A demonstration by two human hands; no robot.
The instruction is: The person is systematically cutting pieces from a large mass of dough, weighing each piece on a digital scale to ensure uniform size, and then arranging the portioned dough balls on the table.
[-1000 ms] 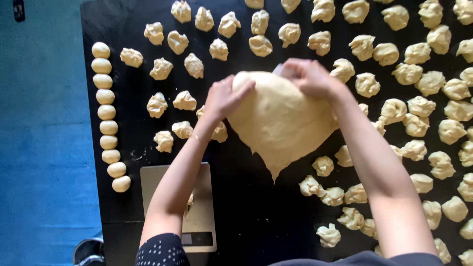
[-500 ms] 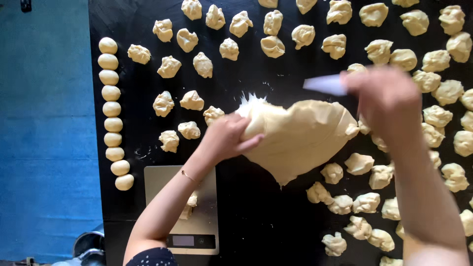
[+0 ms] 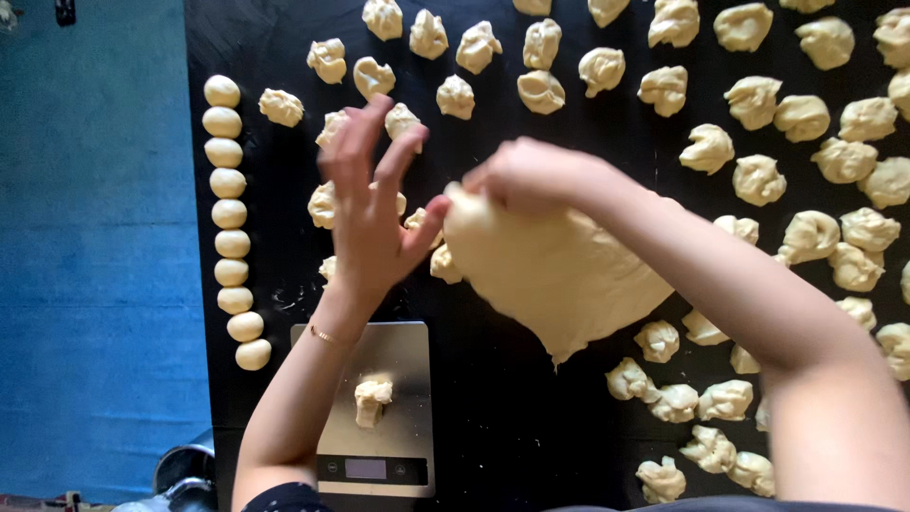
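Your right hand is closed, pinching the top edge of the dough mid-bench; your left hand is spread open, thumb touching the dough.

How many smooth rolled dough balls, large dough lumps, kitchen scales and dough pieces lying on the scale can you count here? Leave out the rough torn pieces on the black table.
smooth round dough balls: 10
large dough lump: 1
kitchen scale: 1
small dough piece on the scale: 1
Total: 13
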